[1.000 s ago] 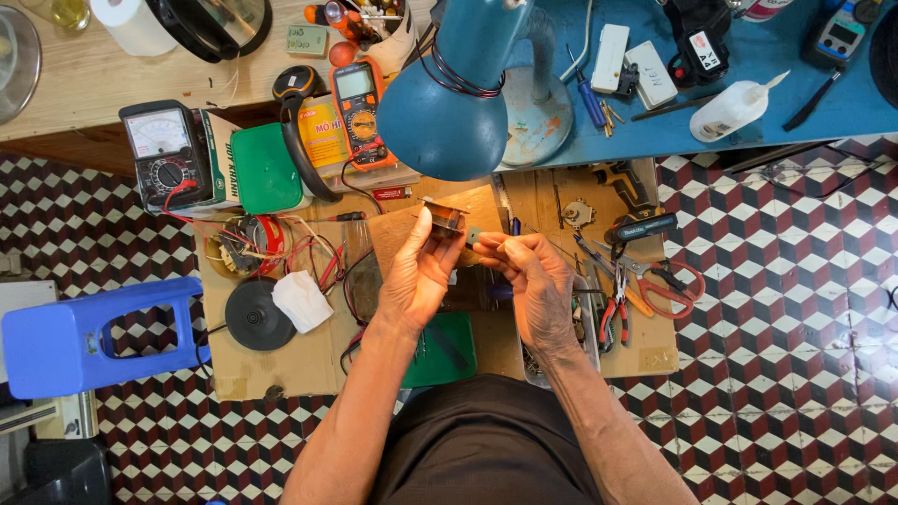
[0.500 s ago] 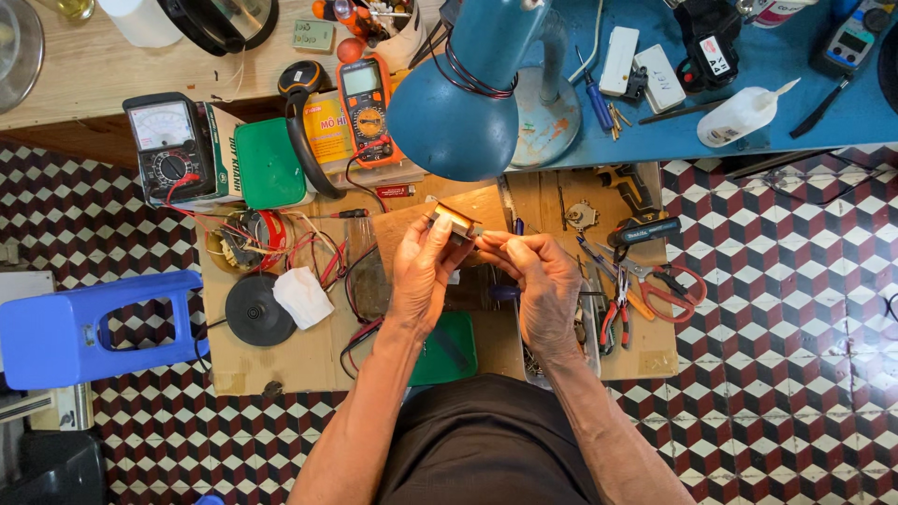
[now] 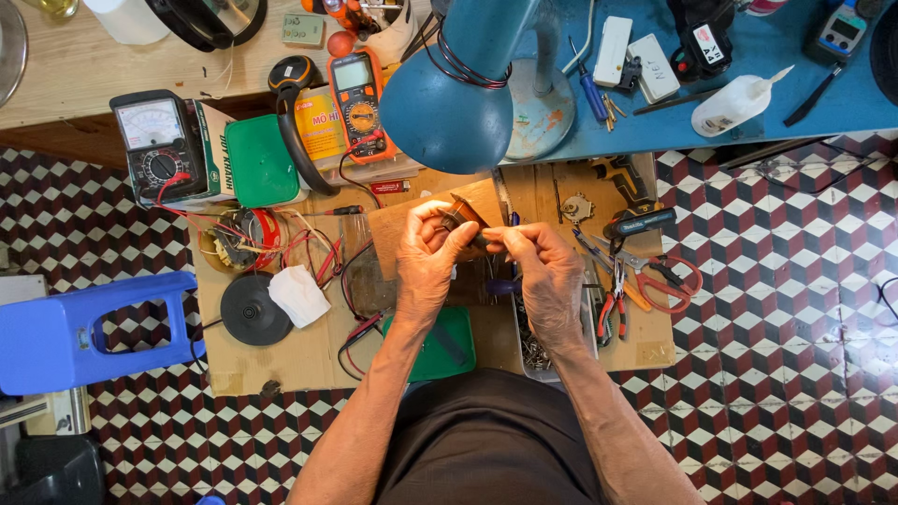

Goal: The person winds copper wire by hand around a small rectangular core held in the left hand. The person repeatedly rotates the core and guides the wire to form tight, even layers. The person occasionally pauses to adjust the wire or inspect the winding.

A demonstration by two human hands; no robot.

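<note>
Over a low cardboard-covered work board (image 3: 299, 355), my left hand (image 3: 426, 266) grips a small dark brown part (image 3: 461, 213) between thumb and fingers. My right hand (image 3: 547, 276) meets it from the right, its fingertips pinched on the same part or on something thin at its end; I cannot tell which. Both hands touch at the fingertips just below a teal desk lamp shade (image 3: 449, 93). Beneath my wrists lies a green mat (image 3: 440, 346).
An analogue meter (image 3: 154, 145) and an orange digital multimeter (image 3: 357, 93) stand at the back left, with red wires (image 3: 309, 248), a black disc (image 3: 253, 309) and white paper (image 3: 299, 295). Pliers and red-handled scissors (image 3: 655, 281) lie right. A blue stool (image 3: 89, 332) stands left on the tiled floor.
My hands have stayed together under the lamp, with the small part turned slightly and held a little nearer the lamp. Nothing was let go.
</note>
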